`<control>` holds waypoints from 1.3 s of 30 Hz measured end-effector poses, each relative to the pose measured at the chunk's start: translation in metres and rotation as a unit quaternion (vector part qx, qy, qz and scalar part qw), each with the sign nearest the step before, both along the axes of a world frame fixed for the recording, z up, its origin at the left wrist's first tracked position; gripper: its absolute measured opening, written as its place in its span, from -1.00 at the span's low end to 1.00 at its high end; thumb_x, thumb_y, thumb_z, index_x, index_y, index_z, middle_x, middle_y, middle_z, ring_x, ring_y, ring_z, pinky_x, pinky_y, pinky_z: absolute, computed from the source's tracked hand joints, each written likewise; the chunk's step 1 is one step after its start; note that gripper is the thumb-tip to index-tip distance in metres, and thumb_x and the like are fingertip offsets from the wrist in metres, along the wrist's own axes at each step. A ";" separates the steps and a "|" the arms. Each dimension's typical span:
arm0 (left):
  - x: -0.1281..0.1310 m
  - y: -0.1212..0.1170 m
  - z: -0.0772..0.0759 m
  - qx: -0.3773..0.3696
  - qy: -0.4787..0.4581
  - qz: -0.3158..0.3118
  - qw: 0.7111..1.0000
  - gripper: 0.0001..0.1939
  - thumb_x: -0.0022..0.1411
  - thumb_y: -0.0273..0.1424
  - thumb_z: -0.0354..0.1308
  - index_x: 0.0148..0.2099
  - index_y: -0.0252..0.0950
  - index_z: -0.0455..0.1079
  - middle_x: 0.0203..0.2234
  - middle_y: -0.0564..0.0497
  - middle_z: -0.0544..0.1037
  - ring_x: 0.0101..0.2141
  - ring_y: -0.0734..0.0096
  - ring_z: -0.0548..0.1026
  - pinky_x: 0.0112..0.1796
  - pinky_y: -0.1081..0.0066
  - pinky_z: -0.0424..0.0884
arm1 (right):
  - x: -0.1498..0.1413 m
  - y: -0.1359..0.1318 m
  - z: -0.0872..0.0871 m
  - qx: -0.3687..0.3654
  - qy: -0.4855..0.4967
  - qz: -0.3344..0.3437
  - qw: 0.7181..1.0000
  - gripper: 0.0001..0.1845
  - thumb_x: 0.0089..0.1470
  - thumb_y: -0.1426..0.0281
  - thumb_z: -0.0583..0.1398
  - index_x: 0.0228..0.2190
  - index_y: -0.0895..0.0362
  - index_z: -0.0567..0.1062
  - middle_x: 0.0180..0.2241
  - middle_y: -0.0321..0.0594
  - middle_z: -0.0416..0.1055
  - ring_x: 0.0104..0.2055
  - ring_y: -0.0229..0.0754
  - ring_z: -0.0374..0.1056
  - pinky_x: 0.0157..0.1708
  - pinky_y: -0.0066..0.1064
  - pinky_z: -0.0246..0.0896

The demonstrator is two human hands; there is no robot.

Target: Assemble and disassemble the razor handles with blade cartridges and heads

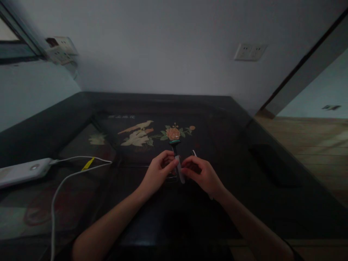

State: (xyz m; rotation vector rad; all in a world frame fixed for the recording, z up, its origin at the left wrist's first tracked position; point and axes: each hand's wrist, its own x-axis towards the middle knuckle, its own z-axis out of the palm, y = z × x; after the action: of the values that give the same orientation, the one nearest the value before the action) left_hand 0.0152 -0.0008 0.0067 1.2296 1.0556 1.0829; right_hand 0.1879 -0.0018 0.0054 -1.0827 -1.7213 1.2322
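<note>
A razor (179, 169) with a dark neck, a teal strip on its head and a pale grey handle is held upright-slanted over the dark table. My left hand (161, 167) pinches its upper handle between thumb and fingers. Closed fingers of my right hand (202, 174) meet the lower handle from the right side. Beneath my right hand lies a slim whitish object (194, 153), mostly covered, its kind unclear. A small shiny outline (171, 177) shows under my left hand, too dim to name.
The dark glossy table (168, 214) bears a painted bird and flower. At left lies a white power bank (25, 172) with a white cable (54, 203) and yellow tag. A dark flat object (274, 165) rests at right. Wall sockets (250, 52) are behind.
</note>
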 end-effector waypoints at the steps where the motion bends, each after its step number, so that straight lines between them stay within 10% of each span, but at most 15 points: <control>1: 0.000 0.001 -0.001 0.006 0.001 0.002 1.000 -0.65 0.06 -0.19 0.27 -0.22 -0.34 0.36 -0.43 0.07 0.48 -0.46 0.49 0.45 -0.47 0.53 0.41 | 0.000 -0.001 -0.001 -0.002 -0.002 0.005 1.000 -0.73 0.05 0.18 0.25 -0.35 0.14 0.46 -0.44 -0.26 0.47 -0.43 -0.25 0.38 -0.44 -0.45 0.26; 20: 0.002 -0.002 -0.009 0.087 0.066 -0.066 0.992 -0.60 0.24 -0.25 0.10 0.09 -0.29 0.32 -0.26 -0.02 0.44 -0.29 0.36 0.48 -0.31 0.39 0.49 | 0.015 0.006 0.003 -0.040 0.086 -0.054 0.994 -0.69 -0.07 0.20 0.30 -0.35 0.15 0.44 -0.50 -0.31 0.40 -0.59 -0.32 0.30 -0.65 -0.50 0.22; 30: 0.024 -0.028 -0.032 0.343 0.348 -0.199 0.850 -0.75 0.32 -0.51 -0.07 -0.06 -0.25 0.40 -0.18 -0.06 0.49 -0.16 0.36 0.47 -0.12 0.37 0.44 | 0.123 0.002 -0.010 -0.014 -0.005 -0.202 0.979 -0.53 -0.06 0.17 0.27 -0.16 0.18 0.40 -0.53 -0.37 0.34 -0.65 -0.36 0.23 -0.71 -0.52 0.16; 39: 0.050 -0.035 -0.040 0.350 0.454 -0.157 0.804 -0.46 0.19 -0.51 0.13 0.20 -0.24 0.16 0.17 -0.18 0.30 0.15 0.10 0.31 0.09 0.05 0.36 | 0.116 -0.004 -0.037 -0.081 -0.083 -0.118 0.986 -0.38 -0.06 0.30 0.25 0.05 0.18 0.29 -0.57 -0.45 0.31 -0.62 -0.30 0.29 -0.70 -0.52 0.16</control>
State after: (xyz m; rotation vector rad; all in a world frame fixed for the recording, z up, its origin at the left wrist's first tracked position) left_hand 0.0654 -0.0355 -0.0331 2.5896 1.0794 0.5825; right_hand 0.3044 -0.0055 -0.0317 -1.4780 -1.5785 1.1727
